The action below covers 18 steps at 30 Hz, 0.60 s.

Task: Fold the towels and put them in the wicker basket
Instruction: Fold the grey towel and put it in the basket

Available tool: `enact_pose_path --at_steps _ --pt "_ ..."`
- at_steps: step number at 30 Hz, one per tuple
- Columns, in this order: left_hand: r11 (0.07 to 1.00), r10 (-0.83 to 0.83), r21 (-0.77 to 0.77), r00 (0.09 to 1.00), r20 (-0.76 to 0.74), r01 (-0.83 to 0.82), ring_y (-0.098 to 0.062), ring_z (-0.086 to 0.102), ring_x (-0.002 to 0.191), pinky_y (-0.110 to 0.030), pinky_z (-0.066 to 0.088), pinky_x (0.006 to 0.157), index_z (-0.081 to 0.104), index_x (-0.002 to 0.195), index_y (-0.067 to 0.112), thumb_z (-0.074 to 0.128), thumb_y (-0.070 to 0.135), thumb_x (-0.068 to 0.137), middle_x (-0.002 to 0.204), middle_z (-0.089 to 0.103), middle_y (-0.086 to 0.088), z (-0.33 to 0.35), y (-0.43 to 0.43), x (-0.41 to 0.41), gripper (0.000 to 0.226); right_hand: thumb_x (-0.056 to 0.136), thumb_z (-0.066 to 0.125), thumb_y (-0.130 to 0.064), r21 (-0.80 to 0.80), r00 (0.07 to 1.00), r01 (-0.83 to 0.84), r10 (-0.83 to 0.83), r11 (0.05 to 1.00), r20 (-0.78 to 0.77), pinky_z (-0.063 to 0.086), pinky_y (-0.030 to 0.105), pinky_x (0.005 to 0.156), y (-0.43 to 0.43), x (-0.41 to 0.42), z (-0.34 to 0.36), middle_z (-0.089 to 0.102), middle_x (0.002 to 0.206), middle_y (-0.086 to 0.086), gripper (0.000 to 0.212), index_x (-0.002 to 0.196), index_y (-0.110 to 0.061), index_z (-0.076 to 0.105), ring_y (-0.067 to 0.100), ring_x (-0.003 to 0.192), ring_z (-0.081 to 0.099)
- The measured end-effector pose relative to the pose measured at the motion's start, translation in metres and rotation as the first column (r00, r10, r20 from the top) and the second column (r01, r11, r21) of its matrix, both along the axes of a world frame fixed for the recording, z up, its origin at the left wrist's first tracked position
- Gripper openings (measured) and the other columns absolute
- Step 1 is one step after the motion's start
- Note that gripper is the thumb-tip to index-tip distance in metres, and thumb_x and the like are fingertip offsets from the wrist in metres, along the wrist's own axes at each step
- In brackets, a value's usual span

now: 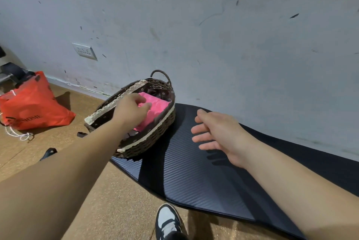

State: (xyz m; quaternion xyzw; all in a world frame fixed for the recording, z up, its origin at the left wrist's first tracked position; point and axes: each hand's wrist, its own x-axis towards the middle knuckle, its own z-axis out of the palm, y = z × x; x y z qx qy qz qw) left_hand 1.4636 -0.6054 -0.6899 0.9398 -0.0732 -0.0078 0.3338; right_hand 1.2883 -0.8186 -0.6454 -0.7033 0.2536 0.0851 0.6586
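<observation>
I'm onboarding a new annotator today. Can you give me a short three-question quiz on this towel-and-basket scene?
1. True or false: the pink towel lies inside the wicker basket.
2. Which hand reaches into the basket? A) left hand B) right hand
3. Fill in: the basket sits on the corner of a black ___.

Key: 1 true. 2 A; the right hand hovers open over the mat, holding nothing. 3 mat.
</observation>
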Motion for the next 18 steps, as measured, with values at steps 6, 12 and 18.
enact_pose_path --at_steps 6,12,18 --pt "0.940 -0.167 -0.282 0.980 0.108 0.191 -0.006 0.067 0.081 -0.023 0.054 0.078 0.073 0.103 0.022 0.067 0.021 0.094 0.090 0.074 0.009 0.047 -0.089 -0.100 0.011 0.101 0.058 -0.044 -0.093 0.997 0.073 -0.075 0.993 -0.018 0.062 0.033 0.077 -0.056 -0.067 -0.002 0.078 0.102 0.001 0.029 0.113 -0.021 0.070 0.016 0.088 0.077" --pt "0.822 -0.429 -0.457 0.897 -0.105 0.339 -0.009 0.074 0.082 -0.026 0.059 0.078 0.074 0.097 0.028 0.067 0.021 0.095 0.085 0.077 0.005 0.028 -0.195 -0.218 0.009 0.099 0.059 -0.052 -0.269 0.988 0.084 -0.114 0.960 -0.100 0.061 0.037 0.083 -0.133 -0.148 -0.008 0.077 0.102 -0.002 0.030 0.107 -0.025 0.071 0.015 0.092 0.076" --pt "0.725 -0.470 -0.660 0.841 -0.267 0.196 -0.009 0.076 0.077 -0.029 0.064 0.075 0.074 0.100 0.024 0.068 0.017 0.097 0.091 0.077 0.004 0.014 -0.277 -0.307 0.009 0.095 0.064 -0.052 -0.460 0.955 0.199 -0.277 0.865 -0.109 0.048 0.031 0.064 -0.228 -0.232 -0.024 0.066 0.075 -0.003 0.040 0.090 -0.013 0.070 0.016 0.068 0.063"
